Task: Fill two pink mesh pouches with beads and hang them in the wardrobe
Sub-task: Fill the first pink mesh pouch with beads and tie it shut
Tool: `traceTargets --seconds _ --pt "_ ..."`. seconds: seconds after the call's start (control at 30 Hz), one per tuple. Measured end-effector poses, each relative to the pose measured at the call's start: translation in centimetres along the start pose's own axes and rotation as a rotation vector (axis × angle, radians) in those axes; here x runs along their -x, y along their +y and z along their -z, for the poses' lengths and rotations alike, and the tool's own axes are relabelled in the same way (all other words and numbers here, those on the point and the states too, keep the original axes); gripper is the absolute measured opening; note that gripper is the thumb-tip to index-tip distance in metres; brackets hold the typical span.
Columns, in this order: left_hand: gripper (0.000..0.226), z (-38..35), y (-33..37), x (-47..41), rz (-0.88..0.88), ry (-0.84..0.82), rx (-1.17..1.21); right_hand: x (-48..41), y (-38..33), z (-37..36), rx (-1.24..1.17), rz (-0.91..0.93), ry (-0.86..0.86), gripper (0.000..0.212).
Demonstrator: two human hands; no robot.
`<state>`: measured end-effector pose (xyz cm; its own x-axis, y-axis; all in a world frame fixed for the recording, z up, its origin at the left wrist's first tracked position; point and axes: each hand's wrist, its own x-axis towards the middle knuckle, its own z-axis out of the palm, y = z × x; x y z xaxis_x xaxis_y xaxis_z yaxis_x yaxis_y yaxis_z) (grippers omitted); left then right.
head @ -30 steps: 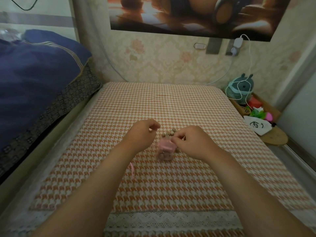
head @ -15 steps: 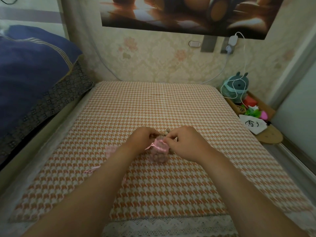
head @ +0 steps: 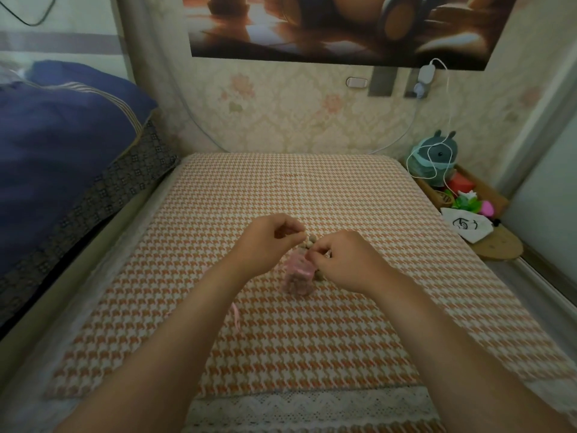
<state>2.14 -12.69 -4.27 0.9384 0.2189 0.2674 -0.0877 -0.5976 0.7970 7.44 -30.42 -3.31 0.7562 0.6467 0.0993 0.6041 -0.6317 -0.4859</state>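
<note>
A pink mesh pouch [head: 298, 276], bulging with brown beads, lies on the houndstooth cloth [head: 312, 195] in the middle of the table. My right hand [head: 343, 260] pinches its gathered rim from the right. My left hand [head: 268, 242] hovers just left of and above it, thumb and forefinger pinched together beside a small pile of loose beads [head: 309, 243]. What sits between those fingertips is too small to see. A pink ribbon [head: 236, 314] peeks out beside my left forearm; the thing it belongs to is hidden.
A bed with a navy quilt [head: 62, 145] runs along the left. At the right edge a wooden tray [head: 487, 195] holds a grey plush toy [head: 434, 157], small toys and a white pouch [head: 468, 228]. A white cable [head: 446, 98] hangs from the wall plug.
Half a second ago both hands met at the pouch's mouth. My left hand has since drawn up and left to the bead pile, while my right hand has kept its hold on the rim.
</note>
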Motion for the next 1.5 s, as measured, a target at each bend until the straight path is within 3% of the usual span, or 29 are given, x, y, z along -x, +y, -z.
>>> traceTargets --seconds 0.2,0.37,0.63,0.8,0.9,1.07,1.17,1.33,1.5 --pt "0.004 0.4 0.1 1.6 0.055 -0.163 -0.160 0.6 -0.2 0.0 -0.009 -0.015 0.006 0.023" --pt "0.018 0.8 0.3 1.7 0.039 -0.215 -0.189 0.9 -0.2 -0.1 -0.015 -0.008 -0.009 0.023" --pt "0.019 0.5 0.6 1.9 0.056 -0.203 -0.329 0.3 0.0 0.0 -0.065 0.003 -0.052 0.023" --pt "0.023 0.7 0.4 1.7 0.099 -0.140 -0.334 0.0 0.7 -0.1 -0.172 -0.021 0.027 0.028" --pt "0.011 0.9 0.5 2.0 0.092 -0.169 -0.304 0.2 1.3 -0.2 -0.037 -0.054 0.030 0.023" --pt "0.016 1.3 0.5 2.4 0.099 -0.183 -0.257 0.2 2.1 -1.8 0.204 -0.110 -0.042 0.013" --pt "0.019 1.3 0.2 2.4 0.110 -0.180 -0.226 0.0 2.0 -2.8 0.244 -0.117 -0.029 0.007" --pt "0.013 0.6 0.0 2.2 0.144 -0.108 -0.159 -0.1 1.5 -3.6 0.270 -0.107 0.005 0.020" --pt "0.010 0.1 -0.1 2.2 0.170 -0.062 -0.165 -0.3 1.4 -2.7 0.196 -0.156 0.077 0.011"
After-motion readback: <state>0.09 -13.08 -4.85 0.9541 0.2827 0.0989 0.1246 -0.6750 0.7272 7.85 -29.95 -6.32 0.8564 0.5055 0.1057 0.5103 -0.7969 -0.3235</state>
